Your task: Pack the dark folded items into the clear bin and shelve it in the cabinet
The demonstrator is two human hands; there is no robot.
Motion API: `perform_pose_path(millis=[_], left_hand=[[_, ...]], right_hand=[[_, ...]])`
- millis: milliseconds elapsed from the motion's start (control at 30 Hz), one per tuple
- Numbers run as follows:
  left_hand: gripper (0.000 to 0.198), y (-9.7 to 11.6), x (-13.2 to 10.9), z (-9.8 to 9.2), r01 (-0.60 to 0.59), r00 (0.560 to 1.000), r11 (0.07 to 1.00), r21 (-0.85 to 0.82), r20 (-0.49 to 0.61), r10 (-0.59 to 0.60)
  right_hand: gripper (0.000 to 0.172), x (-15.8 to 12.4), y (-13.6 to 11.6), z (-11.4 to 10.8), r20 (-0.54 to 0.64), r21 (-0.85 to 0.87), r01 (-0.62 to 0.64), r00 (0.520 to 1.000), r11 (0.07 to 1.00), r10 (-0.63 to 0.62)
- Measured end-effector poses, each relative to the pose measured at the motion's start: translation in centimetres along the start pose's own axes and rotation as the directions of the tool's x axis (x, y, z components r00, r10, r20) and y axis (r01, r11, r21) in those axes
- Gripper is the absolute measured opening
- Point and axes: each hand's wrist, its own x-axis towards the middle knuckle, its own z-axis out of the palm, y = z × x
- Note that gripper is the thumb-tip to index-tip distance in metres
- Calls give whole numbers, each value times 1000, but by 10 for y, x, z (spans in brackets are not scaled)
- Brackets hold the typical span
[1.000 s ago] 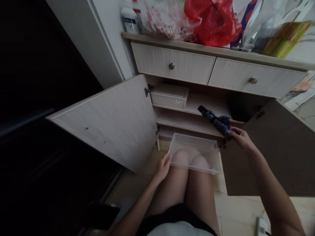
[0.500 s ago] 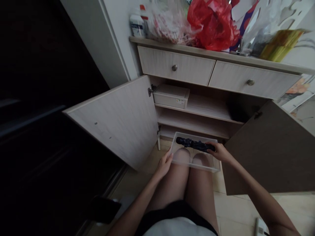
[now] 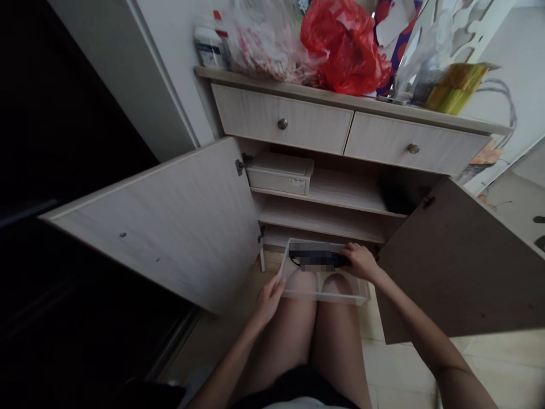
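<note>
A clear plastic box rests on my knees, in front of the cabinet. My left hand grips its left side. Inside, along the far wall, lies a dark blue folding umbrella, partly blurred out by blocky pixels. The fingers of my right hand are closed around the umbrella's right end. A thin dark loop shows at its left end.
Both the left door and right door of the cabinet stand wide apart. A lidded white box sits on the upper shelf. Red plastic bags and a white bottle crowd the cabinet top.
The umbrella has come down slightly within the box, my right hand still on it. The whole view has shifted, so the cabinet appears further left. My left hand keeps its hold.
</note>
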Motion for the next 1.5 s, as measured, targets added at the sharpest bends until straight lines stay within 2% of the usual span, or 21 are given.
perform_pose_path(millis=[67,133,233,300,367,433,500,567,633,800,867,933,1000,1033,1067,1167,1233,1333,1500], left_hand=[[75,0,1,-1,-6,1000,1000,12,17,6],[74,0,2,-2,-17,1000,1000,18,17,17],[72,1,3,-3,-27,1000,1000,15,9,27],[71,2,4,-4,-24,1000,1000,12,1,24],[69,2,4,-4,-20,1000,1000,12,-5,20],[66,1,3,-5,-22,1000,1000,7,-10,22],[66,0,3,-5,-29,999,1000,0,-18,29],[67,0,3,-5,-32,999,999,4,-17,32],[68,0,3,-5,-24,1000,1000,17,-3,24],[72,3,2,-5,-23,1000,999,23,5,23],[74,4,1,-5,-33,999,999,18,10,32],[75,5,0,-5,-34,999,999,16,14,33],[74,6,-1,-4,-29,999,999,16,22,29],[73,7,-1,-4,-28,999,999,16,27,28],[72,7,-1,-3,-30,999,999,16,33,30],[70,8,0,-1,-52,998,999,12,35,52],[71,8,0,0,-70,997,998,7,32,70],[71,9,-1,1,-92,995,996,-1,38,91],[71,13,-6,1,-101,994,995,-2,47,101]], right_hand=[[40,18,25,-13,-52,0,-62,997,998,62],[41,41,59,-29,-139,5,-225,965,974,224],[42,78,112,-46,-219,20,-531,824,847,522],[40,98,141,-47,-179,44,-629,760,776,625],[40,111,159,-42,-109,86,-684,716,724,689],[42,119,167,-32,-76,124,-712,688,691,722],[41,123,168,-22,-119,210,-715,659,667,743],[35,125,165,-13,-177,325,-704,610,631,772],[35,123,163,-10,-185,422,-691,569,587,802],[41,104,163,-15,-109,579,-647,542,497,833],[43,88,161,-15,-73,655,-599,557,461,828],[46,64,155,-12,2,801,-477,606,362,795],[56,35,144,-10,58,923,-308,701,229,710],[61,20,137,-10,61,953,-239,755,188,653],[65,4,130,-11,47,963,-193,805,186,592],[68,-38,102,-20,26,952,-140,923,271,383],[66,-58,83,-27,63,940,-141,967,311,248],[60,-75,59,-32,123,916,-144,989,374,81],[39,-78,31,-26,54,790,-6,997,613,-59]])
